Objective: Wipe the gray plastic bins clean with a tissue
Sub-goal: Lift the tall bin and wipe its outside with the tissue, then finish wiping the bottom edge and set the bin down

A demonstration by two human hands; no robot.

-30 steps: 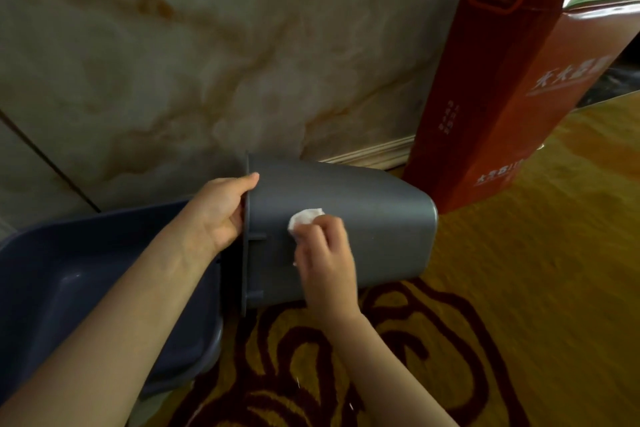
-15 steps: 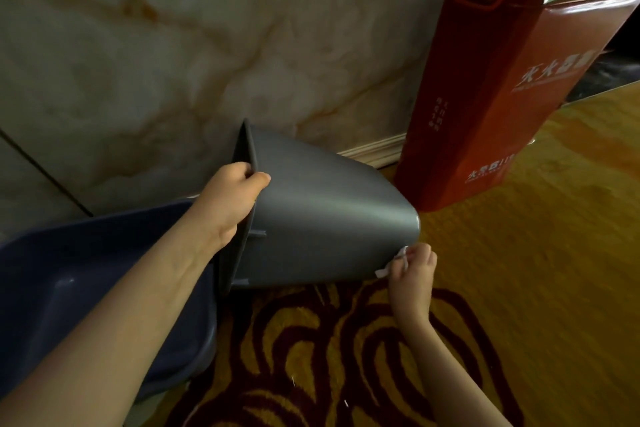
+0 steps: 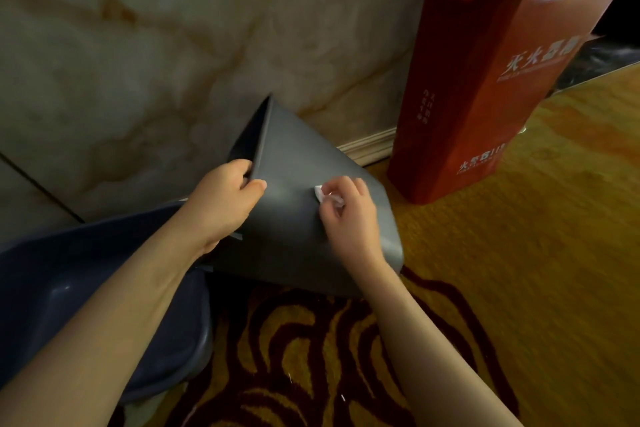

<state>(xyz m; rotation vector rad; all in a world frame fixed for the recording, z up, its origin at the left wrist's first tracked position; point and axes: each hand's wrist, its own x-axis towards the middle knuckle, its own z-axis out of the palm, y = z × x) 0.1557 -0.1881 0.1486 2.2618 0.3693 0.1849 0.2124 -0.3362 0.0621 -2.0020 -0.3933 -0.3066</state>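
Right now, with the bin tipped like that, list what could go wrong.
1. The gray bin is tilted and steadied only by the left hand at its rim; a hard wipe might twist it loose.
2. The tissue is a small wad under the right hand; it may tear or slip out.
3. The red carton stands close beside the bin's base; a swing could knock it.

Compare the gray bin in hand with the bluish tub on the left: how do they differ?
The gray bin is tipped on its side, gripped at the rim by the left hand; the bluish tub rests untouched. The bin is tall and tapered, the tub shallow and wide. The right hand presses tissue on the bin only.
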